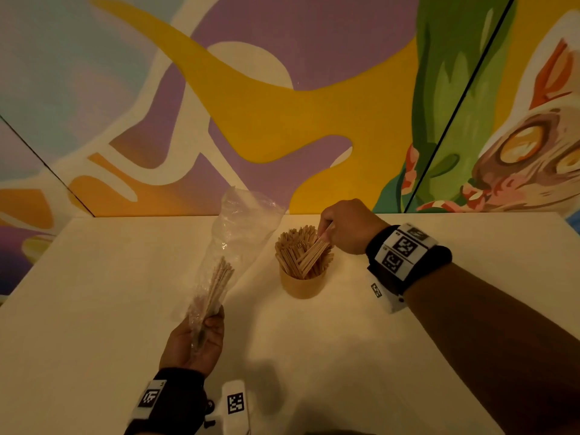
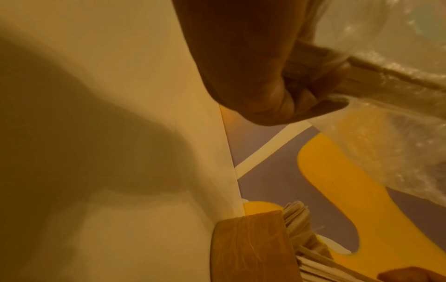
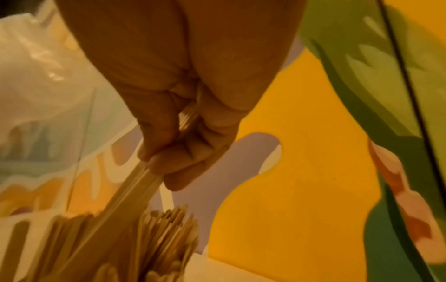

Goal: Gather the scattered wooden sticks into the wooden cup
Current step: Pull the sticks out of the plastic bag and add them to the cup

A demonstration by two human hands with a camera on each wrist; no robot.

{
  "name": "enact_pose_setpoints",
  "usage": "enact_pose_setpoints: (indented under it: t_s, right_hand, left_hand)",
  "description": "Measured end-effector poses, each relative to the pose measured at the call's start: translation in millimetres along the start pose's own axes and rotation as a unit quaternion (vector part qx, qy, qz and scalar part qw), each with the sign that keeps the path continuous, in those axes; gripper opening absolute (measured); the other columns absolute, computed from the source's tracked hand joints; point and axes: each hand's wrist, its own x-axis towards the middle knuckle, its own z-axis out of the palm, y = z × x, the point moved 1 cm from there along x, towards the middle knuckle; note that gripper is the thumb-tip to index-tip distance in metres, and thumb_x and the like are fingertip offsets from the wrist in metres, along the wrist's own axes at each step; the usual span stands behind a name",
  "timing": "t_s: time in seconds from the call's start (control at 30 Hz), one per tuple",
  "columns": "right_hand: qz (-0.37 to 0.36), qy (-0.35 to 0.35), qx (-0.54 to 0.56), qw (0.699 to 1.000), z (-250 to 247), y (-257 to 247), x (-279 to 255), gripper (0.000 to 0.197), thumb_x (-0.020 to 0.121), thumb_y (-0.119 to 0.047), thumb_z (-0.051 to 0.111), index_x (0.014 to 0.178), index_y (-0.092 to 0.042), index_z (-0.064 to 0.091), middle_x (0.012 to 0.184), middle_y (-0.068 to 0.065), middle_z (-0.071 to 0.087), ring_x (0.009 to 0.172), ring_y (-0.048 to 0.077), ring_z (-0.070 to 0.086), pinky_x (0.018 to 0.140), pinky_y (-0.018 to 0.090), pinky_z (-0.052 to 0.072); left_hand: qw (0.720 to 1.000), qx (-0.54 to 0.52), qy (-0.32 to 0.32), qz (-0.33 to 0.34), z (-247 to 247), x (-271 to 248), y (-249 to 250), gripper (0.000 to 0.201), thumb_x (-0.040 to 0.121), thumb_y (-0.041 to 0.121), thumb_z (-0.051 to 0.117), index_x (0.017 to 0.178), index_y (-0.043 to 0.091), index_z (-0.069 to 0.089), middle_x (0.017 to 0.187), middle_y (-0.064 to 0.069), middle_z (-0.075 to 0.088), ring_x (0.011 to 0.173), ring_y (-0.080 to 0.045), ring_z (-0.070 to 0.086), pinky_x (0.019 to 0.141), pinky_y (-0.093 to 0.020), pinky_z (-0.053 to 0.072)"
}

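At the left, the left hand (image 1: pixel 196 339) is held palm-up low over the worktop (image 1: pixel 94 309), its fingers (image 2: pixel 284 99) curled round the lower end of a clear plastic bag (image 1: pixel 238 227). The bag is thin, crinkled and glossy, and is tilted up and away from the hand toward the painted wall (image 1: pixel 282 105); a slim bundle of pale wooden sticks (image 1: pixel 218 284) is seen through the film, lying along its length. A black wristband with white coded markers is worn on that wrist. The worktop is a pale, matt, flat surface, and soft shadows are cast on it. Just right of the bag, the wooden cup (image 1: pixel 302 284) is stood upright on the worktop: a short, smooth, round cylinder of warm brown wood with visible grain in the left wrist view. It is packed with flat, light wooden sticks (image 1: pixel 293 246) that fan outward above the rim. Further right, the right hand (image 1: pixel 348 226) is reached in from the right with the forearm stretched across the worktop and the knuckles upward, above the far right side of the cup. A small sheaf of sticks (image 3: pixel 135 188) is pinched between its thumb and curled fingers (image 3: pixel 190 158), slanted down with the lower ends among the sticks in the cup. A matching marked band is worn on this wrist.
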Motion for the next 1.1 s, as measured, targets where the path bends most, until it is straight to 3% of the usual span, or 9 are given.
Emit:
enact_pose_setpoints:
  t_s: [0.13, 0.23, 0.4, 0.57, 0.77, 0.87, 0.93, 1.03, 1.1]
  right_hand:
    - [-0.06, -0.065, -0.101, 0.991, 19, -20, 0, 0.022, 0.087, -0.001, 0.05, 0.092, -0.009, 0.07, 0.097, 0.005, 0.067, 0.094, 0.022, 0.06, 0.069, 0.028, 0.043]
    - [-0.152, -0.093, -0.195, 0.965, 40, -38, -1, 0.023, 0.096, -0.009, 0.041, 0.102, -0.003, 0.062, 0.09, 0.009, 0.061, 0.087, 0.026, 0.056, 0.073, 0.033, 0.042]
    - [-0.224, -0.09, -0.3, 0.923, 74, -41, 14, 0.028, 0.095, -0.003, 0.041, 0.115, -0.005, 0.06, 0.121, 0.013, 0.059, 0.11, 0.027, 0.056, 0.095, 0.035, 0.045]
    - [-0.222, -0.12, -0.383, 0.889, 86, -30, 6, 0.043, 0.1, -0.003, 0.027, 0.143, 0.004, 0.028, 0.149, 0.02, 0.03, 0.138, 0.034, 0.028, 0.116, 0.039, 0.021]
    - [-0.172, 0.023, -0.276, 0.945, 91, -9, -10, 0.046, 0.089, -0.032, 0.038, 0.128, -0.016, 0.056, 0.131, 0.006, 0.056, 0.12, 0.027, 0.053, 0.098, 0.039, 0.044]
    - [-0.146, -0.005, -0.243, 0.959, 100, -6, -18, 0.067, 0.091, -0.045, 0.013, 0.15, -0.014, 0.021, 0.158, 0.005, 0.018, 0.146, 0.024, 0.018, 0.117, 0.045, 0.02]
    - [-0.14, -0.052, -0.239, 0.96, 101, -4, -16, 0.067, 0.094, -0.048, 0.004, 0.152, -0.014, 0.001, 0.16, 0.004, -0.003, 0.148, 0.021, -0.005, 0.118, 0.05, 0.006]
    - [-0.14, 0.0, -0.117, 0.983, 85, -4, -15, 0.052, 0.099, -0.04, 0.027, 0.146, -0.016, 0.029, 0.153, 0.005, 0.029, 0.142, 0.024, 0.024, 0.115, 0.05, 0.017]
    - [-0.114, 0.157, 0.095, 0.976, 65, -4, -22, 0.037, 0.096, -0.031, 0.038, 0.125, -0.014, 0.054, 0.127, 0.008, 0.055, 0.116, 0.024, 0.05, 0.102, 0.042, 0.04]
  left_hand:
    - [0.998, -0.004, -0.004, -0.06, -4, 0, 1, 0.05, 0.045, -0.001, 0.086, 0.093, 0.011, 0.077, 0.086, -0.012, 0.072, 0.065, -0.014, 0.064, 0.053, -0.008, 0.042]
    - [1.0, -0.006, 0.006, -0.019, -1, 1, -2, 0.077, 0.017, -0.002, 0.091, 0.091, 0.008, 0.073, 0.08, -0.012, 0.071, 0.058, -0.016, 0.064, 0.044, -0.011, 0.045]
    - [0.999, 0.022, 0.021, -0.031, 9, 1, -2, 0.067, 0.015, 0.001, 0.093, 0.079, 0.011, 0.077, 0.074, -0.012, 0.069, 0.052, -0.012, 0.06, 0.043, -0.008, 0.041]
    - [0.999, 0.006, 0.04, -0.032, 10, 2, -3, 0.08, 0.016, -0.001, 0.093, 0.092, 0.01, 0.07, 0.075, -0.013, 0.067, 0.054, -0.012, 0.06, 0.043, -0.009, 0.043]
    - [0.998, 0.029, 0.035, -0.054, 16, 1, -7, 0.066, 0.017, 0.002, 0.094, 0.081, 0.01, 0.077, 0.073, -0.011, 0.069, 0.055, -0.011, 0.06, 0.046, -0.006, 0.04]
    - [0.997, 0.025, 0.044, -0.058, 15, 3, -11, 0.09, 0.018, 0.001, 0.093, 0.102, 0.012, 0.062, 0.075, -0.013, 0.068, 0.054, -0.011, 0.059, 0.047, -0.006, 0.039]
    - [0.997, 0.025, 0.049, -0.046, 18, 4, -14, 0.096, 0.017, -0.001, 0.093, 0.105, 0.013, 0.057, 0.08, -0.015, 0.07, 0.056, -0.014, 0.062, 0.046, -0.009, 0.044]
    - [0.997, 0.048, 0.051, -0.035, 29, -1, -18, 0.071, 0.031, 0.001, 0.093, 0.094, 0.012, 0.062, 0.085, -0.016, 0.07, 0.059, -0.018, 0.065, 0.045, -0.015, 0.049]
    - [0.995, 0.069, 0.059, -0.041, 38, -5, -17, 0.02, 0.07, 0.009, 0.075, 0.086, 0.013, 0.064, 0.082, -0.014, 0.069, 0.054, -0.014, 0.062, 0.043, -0.015, 0.049]
